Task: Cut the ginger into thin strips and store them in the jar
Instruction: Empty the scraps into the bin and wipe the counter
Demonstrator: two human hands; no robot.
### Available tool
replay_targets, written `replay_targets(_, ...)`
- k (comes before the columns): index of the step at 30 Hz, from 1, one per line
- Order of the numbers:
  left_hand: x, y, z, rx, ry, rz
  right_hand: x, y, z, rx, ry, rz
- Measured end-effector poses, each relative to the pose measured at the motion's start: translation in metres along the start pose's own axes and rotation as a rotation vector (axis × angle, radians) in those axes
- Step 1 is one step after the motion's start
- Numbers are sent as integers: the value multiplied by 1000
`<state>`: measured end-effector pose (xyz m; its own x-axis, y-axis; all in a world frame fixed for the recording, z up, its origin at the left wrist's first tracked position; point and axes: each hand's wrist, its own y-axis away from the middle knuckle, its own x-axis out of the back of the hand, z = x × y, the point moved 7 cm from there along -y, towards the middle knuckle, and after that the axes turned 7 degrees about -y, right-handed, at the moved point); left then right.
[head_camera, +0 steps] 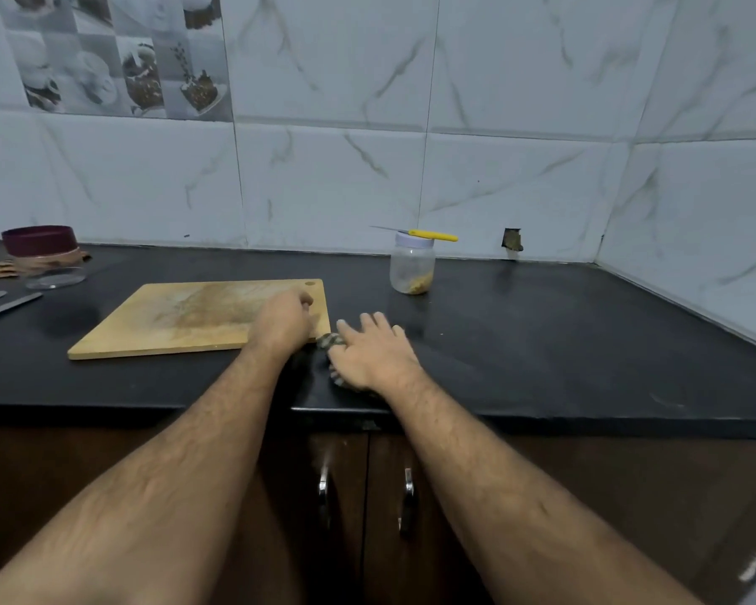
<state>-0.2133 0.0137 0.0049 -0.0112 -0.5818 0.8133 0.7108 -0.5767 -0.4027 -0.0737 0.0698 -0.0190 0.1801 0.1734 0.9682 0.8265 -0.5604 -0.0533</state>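
A wooden cutting board lies on the black counter, stained at its middle. My left hand rests on the board's right end with its fingers curled under; whether they hold anything is hidden. My right hand lies flat, fingers spread, on a dark mottled cloth just right of the board, near the counter's front edge. A clear jar with a white lid stands farther back, a little ginger at its bottom. A yellow-handled knife lies across the lid.
At the back left stand a maroon round container and a glass lid, with metal pieces at the left edge. Tiled walls close the back and right. Cabinet doors with handles are below the counter.
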Motion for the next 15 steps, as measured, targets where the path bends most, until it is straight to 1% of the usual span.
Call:
replay_targets(2,1,3,3,-2,-3,25,-6,-1,3,14,21,-5)
replay_targets(5,-3,3,19,-42,-11,36,-3,7,23,29,48,80)
replay_targets(7,-6,3,31,-61,-18,19,2,16,48,70,193,102)
replay_targets(8,-6,2,35,-70,-23,15,5,18,66,75,261,73)
replay_targets(9,-6,2,37,-75,-22,9,11,19,86,42,298,35)
replay_targets(11,-9,4,43,-92,-17,-15,25,19,136,-105,301,-1)
replay_targets(13,-10,8,51,-136,-25,-21,42,28,177,-265,260,18)
replay_targets(14,-11,10,54,-149,-23,-27,50,34,185,-310,219,33)
replay_targets(15,-12,14,56,-156,-20,-34,55,35,183,-311,180,65)
